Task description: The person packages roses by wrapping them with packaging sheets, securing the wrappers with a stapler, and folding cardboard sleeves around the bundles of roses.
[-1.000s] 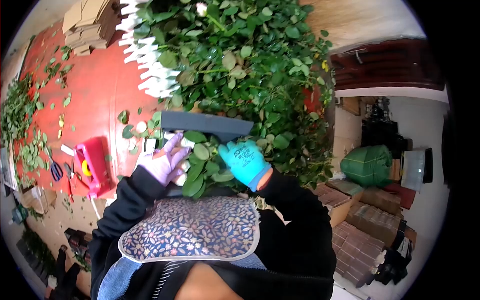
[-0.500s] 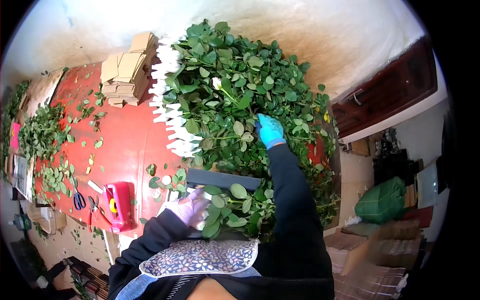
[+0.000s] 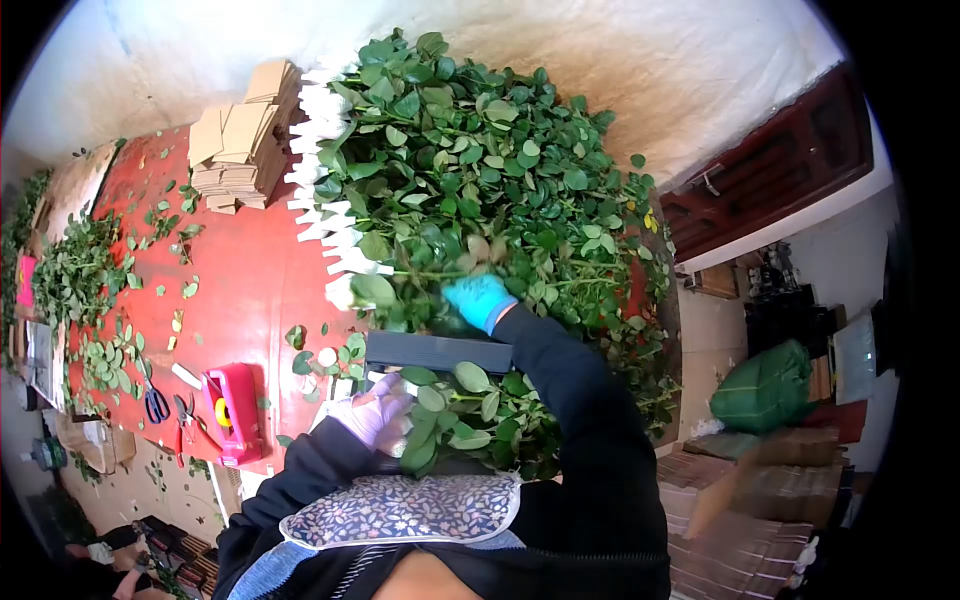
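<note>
My left hand [image 3: 372, 412], in a lilac glove, is closed around the pale flower heads at the left end of a leafy bunch [image 3: 470, 425]. The bunch lies by my apron, below a dark grey bar [image 3: 440, 352]. Beyond the bar, my right hand [image 3: 480, 302], in a teal glove, is closed at the near edge of a large pile of leafy rose stems [image 3: 450, 150]. It appears to grip a stem, mostly hidden by leaves. White-wrapped flower heads [image 3: 318, 130] line the pile's left side.
A pink tape dispenser [image 3: 232, 412], pliers [image 3: 188, 425] and dark-handled scissors [image 3: 155, 402] lie on the red table [image 3: 240, 290]. Cardboard pieces [image 3: 240, 150] are stacked at the back. More leaves [image 3: 85, 270] lie at left. A green sack [image 3: 762, 388] stands at right.
My right hand went from the bunch out over the pile, then back toward me and left. The pale rose on top of the pile no longer shows there. My left hand stays at the bunch.
</note>
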Tool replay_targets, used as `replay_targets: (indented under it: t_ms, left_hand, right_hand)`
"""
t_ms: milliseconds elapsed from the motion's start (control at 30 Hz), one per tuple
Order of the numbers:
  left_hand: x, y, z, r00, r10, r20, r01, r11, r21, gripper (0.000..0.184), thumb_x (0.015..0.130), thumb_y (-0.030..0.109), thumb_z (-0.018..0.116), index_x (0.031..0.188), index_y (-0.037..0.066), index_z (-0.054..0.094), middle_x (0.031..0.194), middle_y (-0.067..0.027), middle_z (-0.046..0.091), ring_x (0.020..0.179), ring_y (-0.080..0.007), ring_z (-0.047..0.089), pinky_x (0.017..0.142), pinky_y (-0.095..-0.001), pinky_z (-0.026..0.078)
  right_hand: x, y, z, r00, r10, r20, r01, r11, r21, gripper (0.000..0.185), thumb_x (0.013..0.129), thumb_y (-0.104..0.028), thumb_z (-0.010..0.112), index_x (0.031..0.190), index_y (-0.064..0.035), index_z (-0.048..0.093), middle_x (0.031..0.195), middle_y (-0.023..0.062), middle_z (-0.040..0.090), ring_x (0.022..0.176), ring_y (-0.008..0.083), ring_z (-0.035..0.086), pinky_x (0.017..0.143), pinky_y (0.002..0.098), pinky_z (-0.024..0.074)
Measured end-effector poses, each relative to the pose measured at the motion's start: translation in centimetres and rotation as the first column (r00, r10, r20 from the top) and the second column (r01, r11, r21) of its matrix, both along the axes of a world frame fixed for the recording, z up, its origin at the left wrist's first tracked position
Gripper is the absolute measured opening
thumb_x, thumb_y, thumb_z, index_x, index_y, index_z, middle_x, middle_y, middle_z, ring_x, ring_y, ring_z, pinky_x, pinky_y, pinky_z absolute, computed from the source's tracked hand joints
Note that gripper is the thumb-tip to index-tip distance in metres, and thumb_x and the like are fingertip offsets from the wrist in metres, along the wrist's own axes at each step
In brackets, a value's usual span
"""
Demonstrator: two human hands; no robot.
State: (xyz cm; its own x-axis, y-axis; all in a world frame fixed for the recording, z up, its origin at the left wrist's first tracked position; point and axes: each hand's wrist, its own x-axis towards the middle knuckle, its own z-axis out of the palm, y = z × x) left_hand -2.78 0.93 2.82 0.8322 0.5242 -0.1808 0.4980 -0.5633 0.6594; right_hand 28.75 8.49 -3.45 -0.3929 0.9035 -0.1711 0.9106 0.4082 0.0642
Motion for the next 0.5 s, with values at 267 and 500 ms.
replay_targets:
  t_ms: [267,500]
  left_hand:
    - [0.0,0.0,0.0,0.998,0.007,0.059,-0.012,0.996,0.083,0.055,0.074,0.026,0.072,0.127,0.02,0.057,0.141,-0.0112,0.045,0.098,-0.0275,0.066,0.082,-0.0369,0.055]
    - [0.2,-0.4,-1.2,0.856,0.514,-0.049,-0.228,0.29,-0.929,0.052,0.078,0.023,0.069,0.127,0.015,0.057,0.141,-0.0146,0.046,0.095,-0.0282,0.067,0.081,-0.0351,0.054]
  right_hand:
    - [-2.3,7.0,13.5,0.987,-0.047,-0.156,0.05,0.999,0.016,0.013,0.084,-0.02,0.058,0.091,-0.0115,0.066,0.078,0.0122,0.068,0.073,0.0336,0.066,0.065,0.0441,0.0511]
    - [2.1,24.2,10.4,0.947,-0.224,-0.229,0.292,0.897,0.333,0.043,0.085,-0.027,0.061,0.123,-0.0075,0.055,0.106,0.0184,0.066,0.098,0.0362,0.061,0.083,0.0494,0.0472]
